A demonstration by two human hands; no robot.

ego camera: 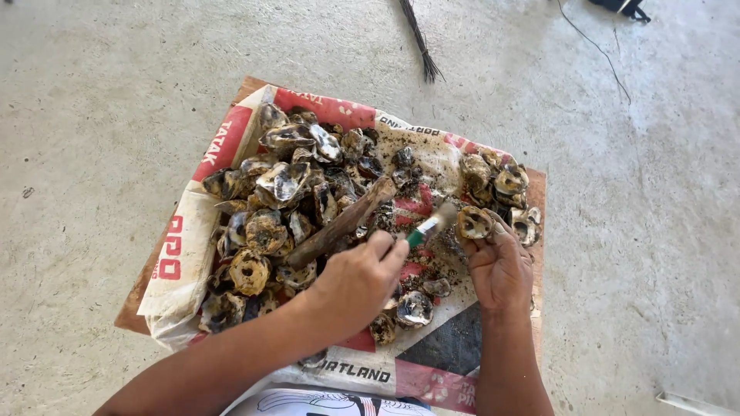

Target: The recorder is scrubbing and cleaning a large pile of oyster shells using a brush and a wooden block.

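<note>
In the head view, the left hand [356, 279] is closed around a small brush [430, 226] with a green handle, and its bristles point toward the shell [473, 223] that the right hand [499, 266] pinches between its fingers. This shell is round, dirty and has a hole in the middle. It is held just above the right part of a printed sack [231, 139], which lies flat over a wooden board [537, 185].

A large pile of shells [281, 208] fills the left and middle of the sack, and a brown wooden stick [343, 223] lies slanted across it, just beside the left hand. A smaller group of shells [493, 181] sits near the right edge of the sack, close to the held shell. Between the two groups the sack shows dark crumbs.

Around the board the concrete floor [92, 115] is wide on the left, right and far side. A thin broom of twigs [420, 42] and a black cable [601, 54] lie well apart from the board, near the upper edge.
</note>
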